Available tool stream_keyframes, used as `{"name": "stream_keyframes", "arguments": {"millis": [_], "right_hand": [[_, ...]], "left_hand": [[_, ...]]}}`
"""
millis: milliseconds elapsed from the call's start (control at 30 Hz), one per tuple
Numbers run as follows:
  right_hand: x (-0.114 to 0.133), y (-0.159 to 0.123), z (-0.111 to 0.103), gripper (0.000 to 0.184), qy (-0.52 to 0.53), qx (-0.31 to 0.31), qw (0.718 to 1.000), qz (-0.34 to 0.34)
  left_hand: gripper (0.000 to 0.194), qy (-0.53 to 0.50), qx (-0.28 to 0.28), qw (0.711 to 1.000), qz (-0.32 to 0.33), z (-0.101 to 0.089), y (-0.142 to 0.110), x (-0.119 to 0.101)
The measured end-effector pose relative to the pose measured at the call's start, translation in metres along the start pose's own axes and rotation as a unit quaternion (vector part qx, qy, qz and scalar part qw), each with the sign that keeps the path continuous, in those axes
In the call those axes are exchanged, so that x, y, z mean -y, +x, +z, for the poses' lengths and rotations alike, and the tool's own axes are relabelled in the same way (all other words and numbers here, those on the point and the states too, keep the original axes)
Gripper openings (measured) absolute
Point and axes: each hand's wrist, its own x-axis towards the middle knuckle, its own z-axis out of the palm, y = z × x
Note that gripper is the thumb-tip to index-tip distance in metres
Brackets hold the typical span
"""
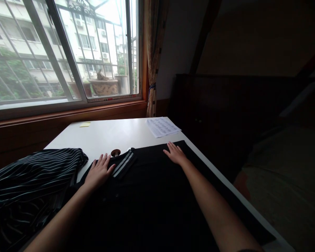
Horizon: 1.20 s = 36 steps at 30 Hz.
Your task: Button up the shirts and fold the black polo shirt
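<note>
Both palms down, my left hand (97, 174) and right hand (175, 154), fingers spread, grip nothing, resting on a black garment (149, 189) that runs from beneath them toward me, striped band (124, 165) beside the left.

And there's the lane: beyond the dark cloth (152, 196), the white counter (115, 131) runs free between the yellow note (84, 124), far left, and the paper sheets (164, 126), far right. Between left hand (99, 169) and right hand (175, 153), a wide gap over flat cloth! But leftward, the heaped striped cloth (39, 171) blocks any low sideways pass, and past the far edge the window wall (115, 113) shuts the way.
</note>
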Motion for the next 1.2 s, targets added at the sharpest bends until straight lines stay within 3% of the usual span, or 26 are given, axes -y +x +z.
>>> {"name": "stream_keyframes", "arguments": {"millis": [133, 267, 667, 867, 967, 1067, 1200], "right_hand": [[-0.038, 0.012, -0.002, 0.081, -0.012, 0.007, 0.999, 0.051], [-0.058, 0.022, -0.001, 0.084, -0.025, 0.009, 0.997, 0.074], [-0.069, 0.022, 0.002, 0.070, -0.047, -0.042, 0.994, 0.093], [-0.050, 0.004, -0.008, 0.060, -0.048, -0.103, 0.990, 0.077], [-0.030, -0.010, -0.008, 0.063, -0.041, -0.116, 0.991, 0.050], [0.001, -0.027, -0.004, 0.065, -0.031, -0.114, 0.993, 0.003], [0.055, -0.060, 0.001, 0.071, 0.017, -0.083, 0.990, -0.115]], "left_hand": [[0.071, -0.007, 0.012, 1.000, -0.013, -0.003, 0.002, 0.005], [0.070, -0.013, 0.020, 0.999, -0.027, -0.006, 0.002, 0.009], [0.069, -0.025, 0.017, 0.999, -0.014, -0.006, 0.000, 0.016], [0.061, -0.085, 0.024, 0.996, -0.012, -0.023, 0.003, 0.021], [0.056, -0.106, -0.020, 0.994, -0.007, -0.042, -0.008, 0.017], [0.051, -0.065, -0.067, 0.993, 0.072, -0.056, -0.041, -0.001], [0.056, -0.008, -0.056, 0.980, 0.191, -0.051, -0.105, -0.037]]}}
